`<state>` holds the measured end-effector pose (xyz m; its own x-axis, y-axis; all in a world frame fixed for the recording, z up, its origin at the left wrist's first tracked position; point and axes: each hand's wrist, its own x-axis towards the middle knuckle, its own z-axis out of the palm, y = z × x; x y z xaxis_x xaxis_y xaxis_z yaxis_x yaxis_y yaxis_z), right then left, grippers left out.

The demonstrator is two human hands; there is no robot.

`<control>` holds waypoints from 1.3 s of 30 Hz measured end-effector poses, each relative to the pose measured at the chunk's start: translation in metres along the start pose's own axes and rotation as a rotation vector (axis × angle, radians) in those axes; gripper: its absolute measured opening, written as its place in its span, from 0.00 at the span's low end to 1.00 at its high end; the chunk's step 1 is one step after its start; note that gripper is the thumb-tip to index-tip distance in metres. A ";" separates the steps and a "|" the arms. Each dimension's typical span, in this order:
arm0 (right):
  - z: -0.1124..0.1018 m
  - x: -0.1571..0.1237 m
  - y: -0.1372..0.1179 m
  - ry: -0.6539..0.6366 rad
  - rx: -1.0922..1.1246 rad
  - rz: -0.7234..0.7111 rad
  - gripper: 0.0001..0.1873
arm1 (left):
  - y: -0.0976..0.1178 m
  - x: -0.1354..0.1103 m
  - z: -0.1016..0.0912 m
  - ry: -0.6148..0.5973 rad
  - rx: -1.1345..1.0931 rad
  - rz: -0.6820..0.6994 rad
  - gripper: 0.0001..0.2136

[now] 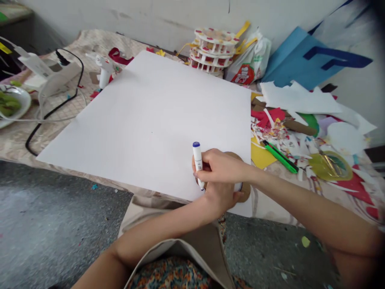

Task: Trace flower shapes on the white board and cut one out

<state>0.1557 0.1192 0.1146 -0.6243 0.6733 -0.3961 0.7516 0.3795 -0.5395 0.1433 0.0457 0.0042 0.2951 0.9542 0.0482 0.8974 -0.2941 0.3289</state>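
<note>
A white marker with a blue end (197,160) stands nearly upright in my right hand (221,166), its tip down by the white sheet beside a brown round cardboard piece (247,189). My left hand (219,196) lies under the right one and holds the cardboard piece down, its thumb over the right part. Most of the left fingers are hidden behind my right hand. White shows beside the left thumb, perhaps through an opening in the cardboard. Beneath both hands spreads a large white sheet (156,116), with the cardboard near its front right corner.
A green utility knife (281,156), paper scraps (270,124) and a yellow tape roll (331,165) lie at right. Behind stand a tiered white model (213,48), a plastic bag (252,60) and a blue bag (296,60). A glue gun (104,70) and black cable (54,108) are left.
</note>
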 end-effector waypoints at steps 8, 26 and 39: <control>0.008 0.004 0.002 -0.009 -0.135 -0.070 0.07 | -0.003 -0.007 -0.017 -0.056 0.162 0.089 0.31; 0.012 0.009 0.001 -0.048 -0.164 -0.077 0.04 | -0.002 -0.006 -0.024 -0.091 0.081 0.036 0.33; 0.009 0.016 -0.009 -0.146 -0.221 -0.045 0.01 | -0.002 -0.003 -0.022 -0.059 0.099 0.057 0.35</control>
<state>0.1377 0.1209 0.1067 -0.6705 0.5599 -0.4868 0.7404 0.5476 -0.3899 0.1330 0.0447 0.0240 0.3624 0.9320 0.0073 0.9059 -0.3541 0.2322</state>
